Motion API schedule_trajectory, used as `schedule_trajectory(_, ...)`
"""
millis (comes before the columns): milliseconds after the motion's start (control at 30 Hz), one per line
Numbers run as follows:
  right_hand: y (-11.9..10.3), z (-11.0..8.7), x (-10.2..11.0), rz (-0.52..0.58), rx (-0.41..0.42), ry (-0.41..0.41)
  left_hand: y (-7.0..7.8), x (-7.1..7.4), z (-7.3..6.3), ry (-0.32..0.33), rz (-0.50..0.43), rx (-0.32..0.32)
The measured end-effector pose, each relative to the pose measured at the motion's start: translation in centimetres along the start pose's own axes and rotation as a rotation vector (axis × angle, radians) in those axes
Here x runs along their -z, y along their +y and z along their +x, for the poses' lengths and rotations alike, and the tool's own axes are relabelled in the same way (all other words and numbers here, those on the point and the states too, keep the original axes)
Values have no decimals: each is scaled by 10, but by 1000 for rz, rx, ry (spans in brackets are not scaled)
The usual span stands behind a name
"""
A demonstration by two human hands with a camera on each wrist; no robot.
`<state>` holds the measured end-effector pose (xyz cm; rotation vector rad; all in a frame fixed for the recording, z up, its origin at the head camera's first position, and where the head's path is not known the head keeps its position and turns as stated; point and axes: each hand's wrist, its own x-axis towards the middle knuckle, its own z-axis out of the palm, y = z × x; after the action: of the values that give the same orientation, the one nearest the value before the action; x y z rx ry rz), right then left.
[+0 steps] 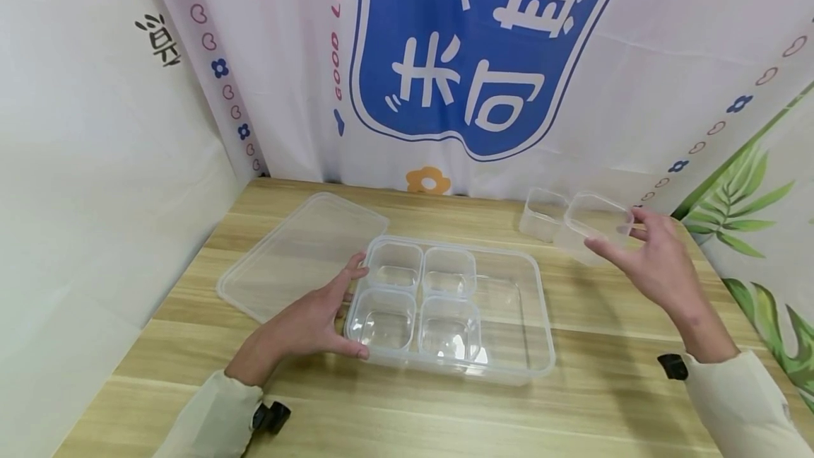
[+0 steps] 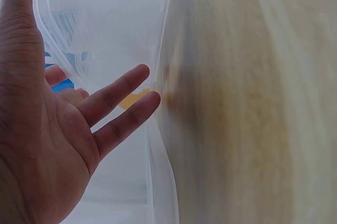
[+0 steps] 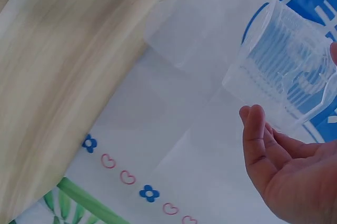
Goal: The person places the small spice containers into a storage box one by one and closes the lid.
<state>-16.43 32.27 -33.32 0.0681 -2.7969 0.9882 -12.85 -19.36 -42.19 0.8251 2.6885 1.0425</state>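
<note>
While a white cloth (image 1: 76, 196) printed with a dark character hangs at the far left, a flat, rectangular, translucent plastic lid (image 1: 305, 249) with rounded corners lies on the light wood-grain desk (image 1: 356, 408). Just right of it is the left hand (image 1: 308, 324), in a pale cream sleeve (image 1: 216, 415) with a black band (image 1: 270, 417) at the wrist. Its fingers are spread, the thumb at the near left corner of a large, clear, rectangular plastic container (image 1: 505, 309) and a fingertip touching the rim farther back; the left wrist view shows two other fingers extended and apart.

The container sits on the middle of the desk. Four small, clear, square plastic cups (image 1: 384, 320) stand upright in its left part, two by two. Behind it hangs a white cloth with a blue panel (image 1: 477, 34) bearing large white characters.

Farther right, near the back edge, a clear square cup (image 1: 540, 221) stands on the desk. Just beside it, the right hand (image 1: 661, 267) pinches another translucent square cup (image 1: 591, 225) between thumb and fingers, off the desk. A second black band (image 1: 673, 366) shows at that wrist, and a green leaf print (image 1: 740, 210) decorates the cloth at the far right.
</note>
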Motion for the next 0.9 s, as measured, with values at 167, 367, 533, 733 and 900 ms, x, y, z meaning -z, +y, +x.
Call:
schedule_trajectory(167,-14,-6,-1,8,35,-28,1,1,0,-5,-7,1)
schedule_trajectory(367,-27,-11,-7,33,106,-53,1,2,1,-5,-11,0)
schedule_trajectory(533,-34,-14,-18,81,181,-60,2,3,1,-6,-10,6)
schedule_trajectory(733,-42,-17,-31,152,206,-109,1,2,0,0,-12,3)
schedule_trajectory(900,-48,-20,-40,175,242,-146,0,0,0,2,-6,1)
